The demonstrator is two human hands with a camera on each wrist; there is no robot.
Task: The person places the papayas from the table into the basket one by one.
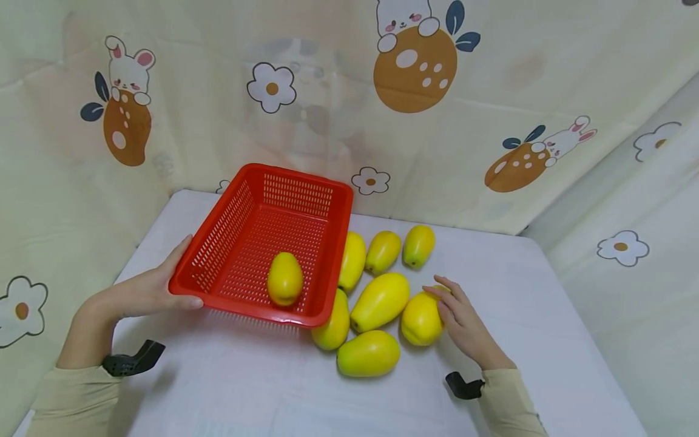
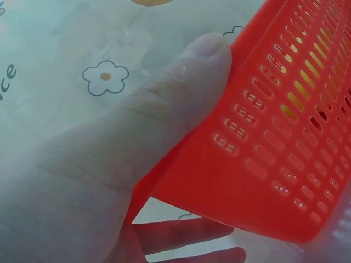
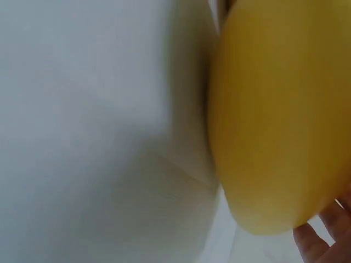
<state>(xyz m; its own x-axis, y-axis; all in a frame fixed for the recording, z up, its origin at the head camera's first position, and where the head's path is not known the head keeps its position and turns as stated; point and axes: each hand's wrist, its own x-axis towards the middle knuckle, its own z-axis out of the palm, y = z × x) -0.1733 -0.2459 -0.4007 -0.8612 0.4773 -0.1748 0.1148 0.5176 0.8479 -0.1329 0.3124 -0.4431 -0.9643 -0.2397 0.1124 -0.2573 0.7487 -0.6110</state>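
My left hand [image 1: 155, 288] grips the red plastic basket [image 1: 185, 276] by its near left corner, thumb over the rim; the left wrist view shows the thumb [image 2: 203, 66] against the red wall and fingers beneath. The basket is tilted, its near edge raised off the table. One yellow mango [image 1: 285, 279] lies inside it. My right hand [image 1: 466, 321] rests its fairly straight fingers on another yellow mango [image 1: 422, 320], right of the basket. In the right wrist view that mango [image 3: 279, 120] fills the right side, with fingertips [image 3: 310, 241] at its lower end; the thumb is hidden.
Several more yellow mangoes lie between basket and right hand, among them a large one [image 1: 380, 301], a near one [image 1: 368, 354] and a far one [image 1: 418, 246]. The basket's right edge partly covers two. A patterned curtain [image 1: 327, 133] hangs behind the white table [image 1: 229, 388].
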